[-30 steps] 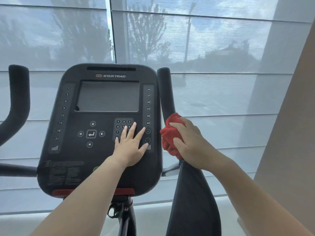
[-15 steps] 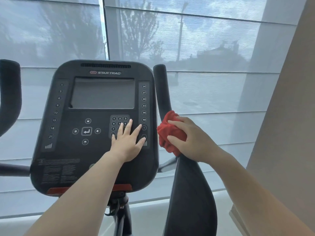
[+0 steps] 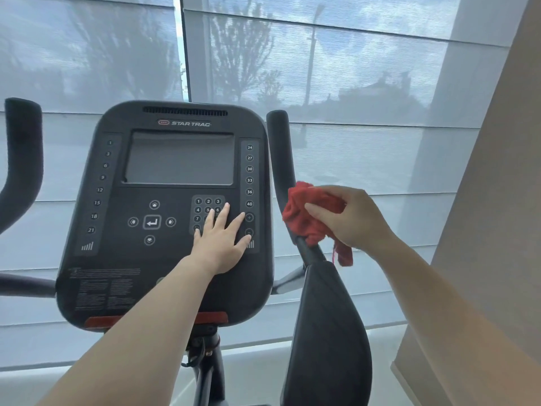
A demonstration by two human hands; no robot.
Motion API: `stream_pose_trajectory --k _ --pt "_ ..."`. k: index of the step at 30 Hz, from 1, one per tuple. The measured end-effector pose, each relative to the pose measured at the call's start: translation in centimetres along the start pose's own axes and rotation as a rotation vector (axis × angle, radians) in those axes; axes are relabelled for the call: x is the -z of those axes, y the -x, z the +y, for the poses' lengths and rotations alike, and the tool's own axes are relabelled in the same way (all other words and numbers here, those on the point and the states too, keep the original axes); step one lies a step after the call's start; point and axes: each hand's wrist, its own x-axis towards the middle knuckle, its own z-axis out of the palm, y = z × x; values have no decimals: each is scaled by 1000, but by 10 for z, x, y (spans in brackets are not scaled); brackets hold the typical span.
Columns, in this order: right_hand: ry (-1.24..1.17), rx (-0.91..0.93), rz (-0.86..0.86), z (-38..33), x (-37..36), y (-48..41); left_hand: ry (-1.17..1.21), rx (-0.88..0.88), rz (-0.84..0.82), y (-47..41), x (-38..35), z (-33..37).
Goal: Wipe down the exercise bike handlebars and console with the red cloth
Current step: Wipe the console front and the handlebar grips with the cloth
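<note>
The black bike console (image 3: 164, 259) fills the middle, with a grey screen above a keypad. My left hand (image 3: 219, 241) lies flat and open on the console's lower right, fingers spread over the number keys. To the console's right the right handlebar (image 3: 281, 153) rises upright. The bunched red cloth (image 3: 307, 218) is draped against this bar, one corner hanging down. My right hand (image 3: 351, 221) pinches the cloth from the right side, no longer wrapped around the bar. At the far left stands the left handlebar (image 3: 22, 159).
A wide black arm pad (image 3: 325, 332) sits below the right handlebar. Behind the bike are large windows with translucent blinds (image 3: 366, 83). A beige wall (image 3: 497, 230) stands close on the right. The bike stem (image 3: 207, 376) drops below the console.
My right hand has loosened from gripping the bar through the cloth and pulled slightly right, now pinching the cloth, whose corner hangs free. My left hand stays flat on the console.
</note>
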Motion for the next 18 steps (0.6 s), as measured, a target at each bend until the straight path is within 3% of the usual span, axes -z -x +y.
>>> stream_pose_trajectory --k 4,10,18 --pt "5 66 110 -11 -1 -18 12 -6 3 0 1 0" --pt "312 -69 -111 12 -35 -9 22 -9 3 1 3 -2" --pt "161 -91 -45 20 -14 6 16 -8 1 1 2 -1"
